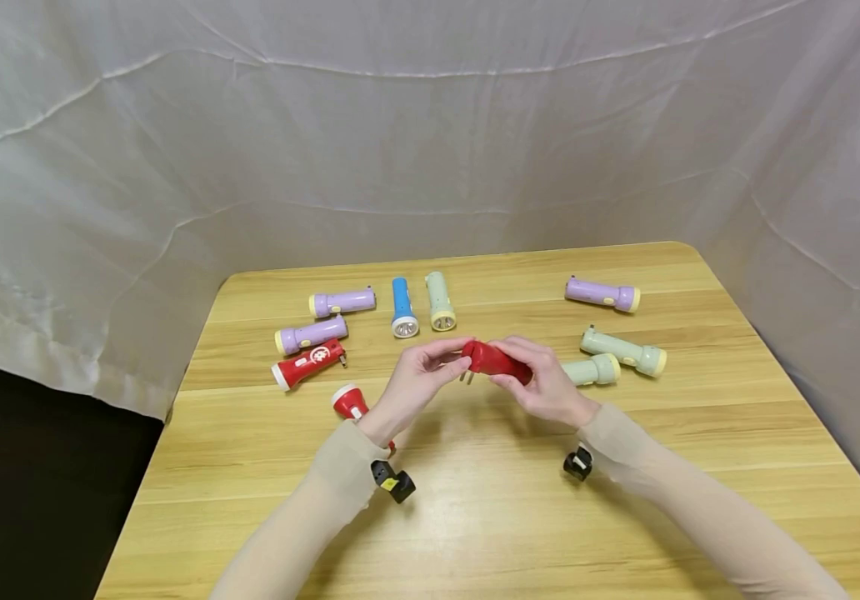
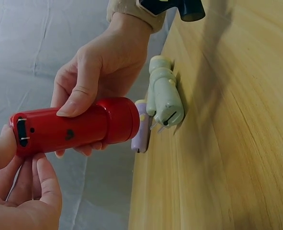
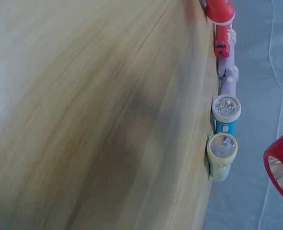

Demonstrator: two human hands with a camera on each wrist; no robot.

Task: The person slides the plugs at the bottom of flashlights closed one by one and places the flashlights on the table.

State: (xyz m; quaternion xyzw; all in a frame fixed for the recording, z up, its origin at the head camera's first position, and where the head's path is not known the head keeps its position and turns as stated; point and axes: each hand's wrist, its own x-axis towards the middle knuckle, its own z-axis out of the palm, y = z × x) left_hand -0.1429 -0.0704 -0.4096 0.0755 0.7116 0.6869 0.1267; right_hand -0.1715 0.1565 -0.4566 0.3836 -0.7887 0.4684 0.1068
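Above the middle of the table, a red flashlight point(image 1: 499, 360) is held in both hands. My left hand point(image 1: 424, 373) pinches its tail end between thumb and fingers. The right hand point(image 1: 542, 382) grips the body close to the lamp head. Two metal plug prongs stick out from a black slot near the tail of the red flashlight point(image 2: 67, 129) in the left wrist view. Only part of its lamp head shows at the right edge in the right wrist view; the right hand is mostly out of that frame.
Left on the table point(image 1: 475, 517) lie two purple flashlights point(image 1: 315, 334), a red one point(image 1: 306, 365) and another red one point(image 1: 349, 402) partly behind my left wrist. A blue point(image 1: 401, 302) and a green flashlight point(image 1: 439, 296) lie at the back; green point(image 1: 622, 350) and purple point(image 1: 601, 294) ones lie right.
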